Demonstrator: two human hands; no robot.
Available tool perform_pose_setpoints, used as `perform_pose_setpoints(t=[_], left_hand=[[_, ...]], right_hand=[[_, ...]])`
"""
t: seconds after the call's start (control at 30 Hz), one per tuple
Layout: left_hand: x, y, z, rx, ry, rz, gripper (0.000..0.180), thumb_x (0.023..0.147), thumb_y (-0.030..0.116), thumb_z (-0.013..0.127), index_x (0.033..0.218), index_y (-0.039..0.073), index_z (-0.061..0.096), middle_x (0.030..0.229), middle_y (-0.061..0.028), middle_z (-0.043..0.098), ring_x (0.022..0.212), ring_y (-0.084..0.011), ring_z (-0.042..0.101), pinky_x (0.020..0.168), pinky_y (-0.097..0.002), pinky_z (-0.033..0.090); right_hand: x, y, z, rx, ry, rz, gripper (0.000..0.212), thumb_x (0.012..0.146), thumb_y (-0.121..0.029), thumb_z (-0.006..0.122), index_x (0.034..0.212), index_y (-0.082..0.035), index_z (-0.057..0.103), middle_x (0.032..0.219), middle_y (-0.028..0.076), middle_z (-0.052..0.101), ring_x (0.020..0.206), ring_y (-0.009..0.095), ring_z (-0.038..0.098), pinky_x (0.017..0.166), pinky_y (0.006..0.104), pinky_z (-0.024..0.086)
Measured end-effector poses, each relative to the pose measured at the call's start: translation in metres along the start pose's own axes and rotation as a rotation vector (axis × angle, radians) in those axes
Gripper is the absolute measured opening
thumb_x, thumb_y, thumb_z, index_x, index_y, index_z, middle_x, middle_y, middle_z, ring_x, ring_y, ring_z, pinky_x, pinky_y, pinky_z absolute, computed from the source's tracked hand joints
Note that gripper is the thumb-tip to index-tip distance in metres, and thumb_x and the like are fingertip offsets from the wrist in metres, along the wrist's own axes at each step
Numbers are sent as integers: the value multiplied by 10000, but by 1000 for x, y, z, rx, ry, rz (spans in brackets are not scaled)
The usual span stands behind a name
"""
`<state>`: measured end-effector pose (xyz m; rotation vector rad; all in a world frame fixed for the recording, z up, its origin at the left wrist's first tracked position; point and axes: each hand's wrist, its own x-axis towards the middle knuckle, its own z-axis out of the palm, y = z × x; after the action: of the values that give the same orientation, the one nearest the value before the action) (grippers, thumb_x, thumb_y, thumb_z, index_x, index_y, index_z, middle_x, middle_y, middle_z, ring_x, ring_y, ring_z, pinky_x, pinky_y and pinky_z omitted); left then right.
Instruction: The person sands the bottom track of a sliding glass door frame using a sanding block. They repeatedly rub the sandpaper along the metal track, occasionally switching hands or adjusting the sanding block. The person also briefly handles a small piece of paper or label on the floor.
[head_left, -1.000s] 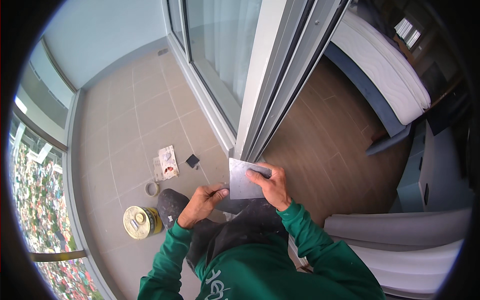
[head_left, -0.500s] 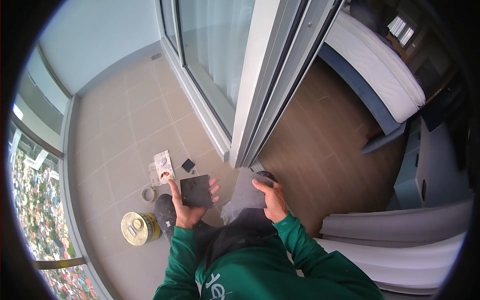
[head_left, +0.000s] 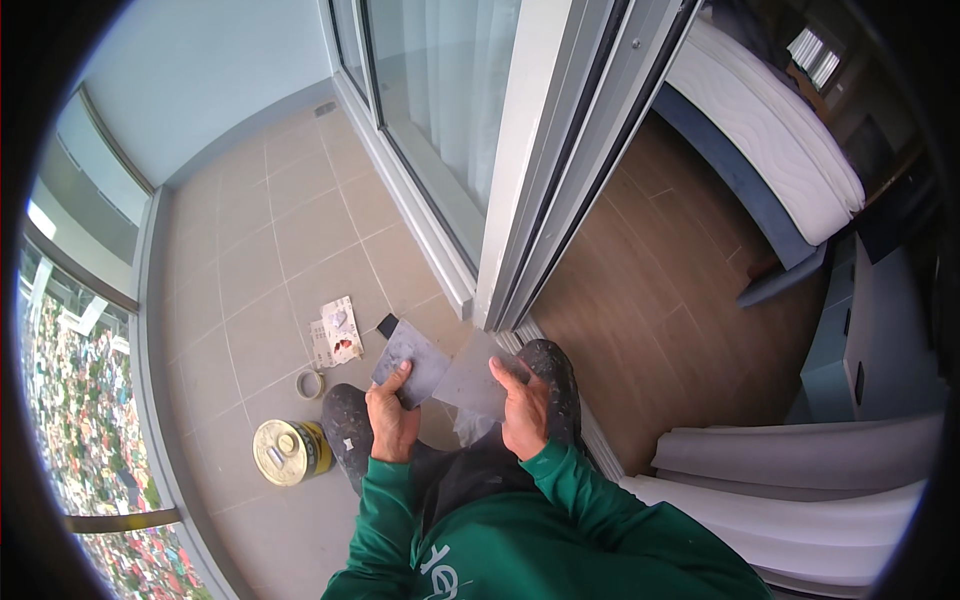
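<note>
My left hand (head_left: 392, 425) grips a square grey sheet (head_left: 422, 358) with dark smudges, its thumb pressed on the face. Beside it, my right hand (head_left: 523, 415) pinches a second, plainer grey sheet (head_left: 468, 375) along its right side. The near edges of the two sheets meet or overlap slightly between my hands, above my lap. Crumpled clear plastic (head_left: 474, 428) shows under the right sheet. Just behind the left sheet, a small black square piece (head_left: 387, 325) is partly covered on the floor.
On the tiled floor at left stand a yellow-and-black tin (head_left: 282, 452) and a tape roll (head_left: 309, 383). Stained cardboard (head_left: 342, 330) lies beyond them. A sliding door frame (head_left: 520, 200) rises ahead; a bed (head_left: 770, 130) and white curtain (head_left: 790, 500) are at right.
My left hand was open, palm up under a dark square sheet; now its thumb clamps a sheet showing a lighter grey face. Both sheets have come closer together.
</note>
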<state>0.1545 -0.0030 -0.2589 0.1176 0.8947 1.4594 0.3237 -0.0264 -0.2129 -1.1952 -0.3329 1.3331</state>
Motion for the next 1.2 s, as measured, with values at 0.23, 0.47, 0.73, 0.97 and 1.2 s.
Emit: perform_pose_setpoints(t=[0.23, 0.47, 0.73, 0.97, 1.2], left_hand=[[-18, -34, 19, 46, -38, 99, 329, 759, -166, 619, 1055, -27, 655, 972, -91, 679, 875, -225, 652, 814, -352, 526], [-35, -29, 31, 145, -128, 79, 181, 797, -141, 662, 937, -32, 694, 858, -57, 691, 775, -171, 648, 741, -306, 521], [-26, -4, 20, 737, -355, 112, 92, 853, 8, 737, 924, -26, 690, 833, 25, 657, 739, -54, 543, 697, -227, 465], [1, 18, 7, 420, -26, 35, 260, 985, 163, 605, 1117, -59, 633, 959, -84, 693, 795, -166, 667, 749, -321, 547], [1, -5, 24, -91, -113, 60, 280, 927, 10, 614, 1202, -24, 579, 1180, -109, 633, 1067, -226, 625, 934, -393, 515]], right_hand=[[16, 30, -9, -175, 19, -165, 233, 871, -97, 742, 1025, 61, 668, 932, 59, 688, 811, 117, 618, 748, 264, 499], [31, 8, -10, -286, -106, -333, 191, 895, -135, 707, 953, 46, 688, 793, 18, 665, 713, 76, 572, 651, 261, 464], [37, -21, -6, -402, -249, -314, 214, 885, -158, 715, 953, 44, 697, 788, 33, 682, 711, 85, 593, 654, 267, 477], [55, -41, -21, -16, -135, -179, 271, 915, -207, 707, 1072, 12, 670, 938, 53, 693, 811, 135, 645, 790, 281, 513], [14, 20, 7, 10, -40, -52, 317, 857, -140, 738, 1118, 6, 637, 1050, 71, 656, 951, 151, 602, 866, 304, 476]])
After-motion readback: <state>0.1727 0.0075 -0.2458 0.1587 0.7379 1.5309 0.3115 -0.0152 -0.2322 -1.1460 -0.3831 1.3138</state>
